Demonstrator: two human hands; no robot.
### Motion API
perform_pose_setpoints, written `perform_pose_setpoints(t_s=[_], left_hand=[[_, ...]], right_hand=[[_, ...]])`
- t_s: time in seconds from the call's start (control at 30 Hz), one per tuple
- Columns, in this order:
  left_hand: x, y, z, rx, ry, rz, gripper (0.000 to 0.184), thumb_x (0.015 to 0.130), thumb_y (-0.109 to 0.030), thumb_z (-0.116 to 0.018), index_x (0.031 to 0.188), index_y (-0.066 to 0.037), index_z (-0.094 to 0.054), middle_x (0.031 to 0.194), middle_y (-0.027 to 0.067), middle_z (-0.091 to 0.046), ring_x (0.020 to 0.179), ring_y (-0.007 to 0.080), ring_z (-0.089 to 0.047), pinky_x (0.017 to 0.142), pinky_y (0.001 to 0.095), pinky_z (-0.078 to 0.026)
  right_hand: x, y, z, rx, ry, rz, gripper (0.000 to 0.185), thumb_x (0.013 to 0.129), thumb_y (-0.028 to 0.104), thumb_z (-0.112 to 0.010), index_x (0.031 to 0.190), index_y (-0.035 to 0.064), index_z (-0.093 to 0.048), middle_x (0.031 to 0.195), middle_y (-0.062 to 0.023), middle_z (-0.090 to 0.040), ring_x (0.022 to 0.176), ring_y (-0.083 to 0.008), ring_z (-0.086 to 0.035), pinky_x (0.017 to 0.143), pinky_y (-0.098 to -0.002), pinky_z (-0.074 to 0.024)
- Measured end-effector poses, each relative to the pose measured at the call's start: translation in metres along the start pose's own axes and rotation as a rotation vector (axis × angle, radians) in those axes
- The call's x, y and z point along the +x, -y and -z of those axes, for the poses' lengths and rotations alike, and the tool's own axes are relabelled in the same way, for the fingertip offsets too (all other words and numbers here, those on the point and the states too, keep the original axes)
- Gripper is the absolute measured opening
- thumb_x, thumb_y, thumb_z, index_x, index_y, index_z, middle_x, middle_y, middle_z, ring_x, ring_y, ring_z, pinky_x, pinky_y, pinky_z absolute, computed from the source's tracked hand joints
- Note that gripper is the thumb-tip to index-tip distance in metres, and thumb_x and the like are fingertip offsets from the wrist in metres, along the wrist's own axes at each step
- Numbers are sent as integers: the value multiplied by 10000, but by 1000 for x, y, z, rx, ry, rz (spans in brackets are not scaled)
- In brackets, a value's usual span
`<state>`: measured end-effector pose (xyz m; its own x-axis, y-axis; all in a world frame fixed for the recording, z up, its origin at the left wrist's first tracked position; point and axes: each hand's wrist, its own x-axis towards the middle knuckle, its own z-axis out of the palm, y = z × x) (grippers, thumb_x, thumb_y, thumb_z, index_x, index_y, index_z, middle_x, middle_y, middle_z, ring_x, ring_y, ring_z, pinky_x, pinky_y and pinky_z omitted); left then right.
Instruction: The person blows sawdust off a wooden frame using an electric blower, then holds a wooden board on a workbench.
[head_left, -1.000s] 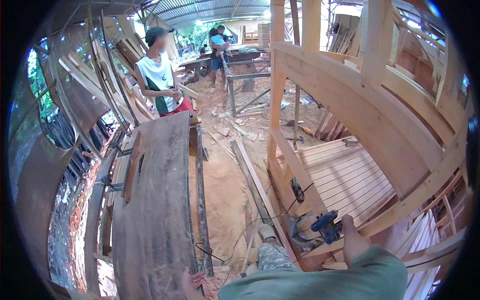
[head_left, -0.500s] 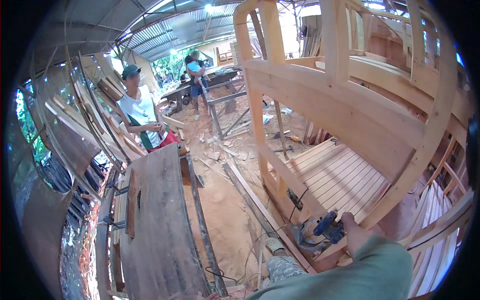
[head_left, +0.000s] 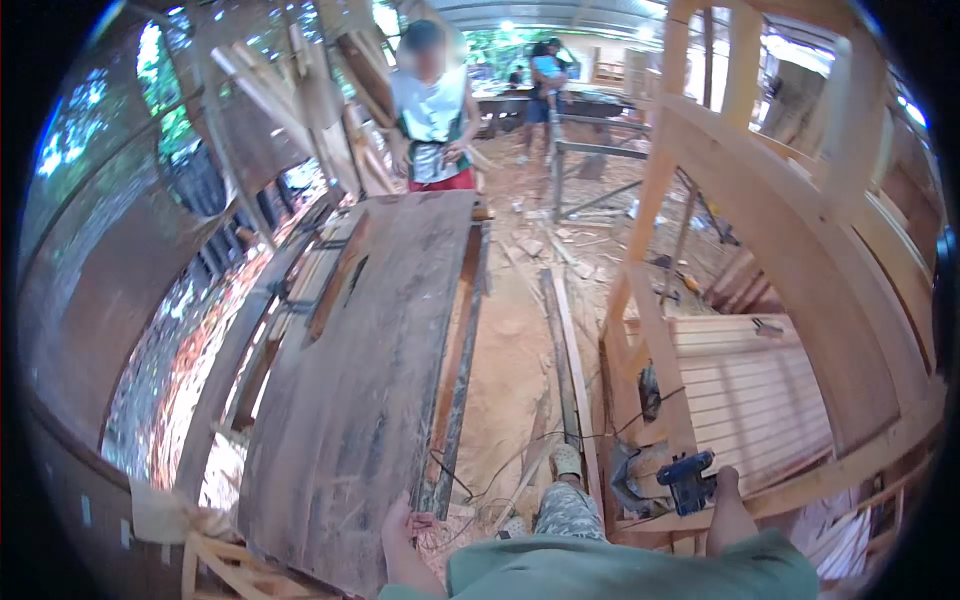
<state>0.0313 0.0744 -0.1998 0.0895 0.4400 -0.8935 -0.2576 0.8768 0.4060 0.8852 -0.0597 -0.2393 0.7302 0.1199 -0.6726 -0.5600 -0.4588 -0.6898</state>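
My right hand [head_left: 727, 490] is closed at the back of a dark blue power tool [head_left: 686, 482], whose exact kind I cannot make out. The tool is by the lower rail of a large wooden bed-like frame [head_left: 663, 365]. A dark cord [head_left: 562, 434] runs leftward over the ground near it. My left hand [head_left: 405, 522] is by the right edge of a long wooden workbench [head_left: 370, 400], its fingers partly stretched and apart, with nothing visible in them. Whether it touches the bench edge I cannot tell.
A person [head_left: 432, 110] in a white sleeveless shirt stands at the bench's far end. Farther back another person [head_left: 545, 85] stands near a metal frame [head_left: 600, 150]. Long timber strips [head_left: 572, 360] lie on the sandy ground by my feet. Slats [head_left: 750, 375] fill the frame's base.
My view has turned left and down, so the bench shows more fully. My left hand has come into clearer view at its edge. My right hand stays at the power tool.
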Motion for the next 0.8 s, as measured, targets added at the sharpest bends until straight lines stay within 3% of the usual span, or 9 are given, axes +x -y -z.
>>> perform_pose_setpoints(t_s=[0.03,0.17,0.27,0.4,0.5,0.6,0.8], left_hand=[[0,-2,0,49,53,33,810,955,-688,-259,1318,21,-408,901,249,-693,763,394,-693,753,509,-568],[-11,-5,-14,30,29,1,798,952,-694,-257,1298,-5,-459,884,258,-689,780,404,-693,766,496,-563],[-30,-5,-29,67,-114,-73,788,947,-697,-273,1273,-14,-491,870,264,-687,801,403,-695,766,481,-564],[-26,-14,-27,167,-33,12,777,945,-692,-305,1330,-33,-454,929,273,-683,862,417,-691,776,478,-564],[-47,-23,-40,161,-50,25,763,946,-682,-330,1356,-47,-431,974,277,-677,880,416,-687,776,481,-561],[-53,-25,-48,96,-95,12,730,951,-659,-357,1364,-61,-432,1003,284,-670,897,414,-683,774,475,-561],[-48,-15,-44,71,-103,-53,725,948,-635,-394,1419,-84,-372,1034,302,-667,957,421,-672,844,490,-527]], right_hand=[[-40,13,-1,54,0,-57,309,894,189,-429,1023,30,-661,918,-180,-682,837,-336,-666,728,-489,-533],[-49,17,2,31,44,-63,306,879,226,-458,1028,46,-655,901,-173,-674,815,-349,-656,710,-528,-515],[-50,17,1,29,60,-57,308,868,254,-479,1032,58,-651,888,-167,-669,798,-358,-649,696,-558,-502],[-19,13,2,34,54,64,310,849,251,-490,1037,63,-649,915,-162,-665,764,-357,-641,667,-584,-490],[31,-4,10,-10,35,114,311,836,251,-494,1033,68,-652,944,-161,-664,764,-347,-642,668,-578,-495],[-72,26,0,-40,3,1,263,854,258,-475,993,101,-633,1013,-132,-667,884,-331,-640,719,-570,-496],[-67,35,-2,0,45,-18,218,847,274,-503,955,127,-622,939,-104,-645,802,-305,-616,662,-520,-485]])
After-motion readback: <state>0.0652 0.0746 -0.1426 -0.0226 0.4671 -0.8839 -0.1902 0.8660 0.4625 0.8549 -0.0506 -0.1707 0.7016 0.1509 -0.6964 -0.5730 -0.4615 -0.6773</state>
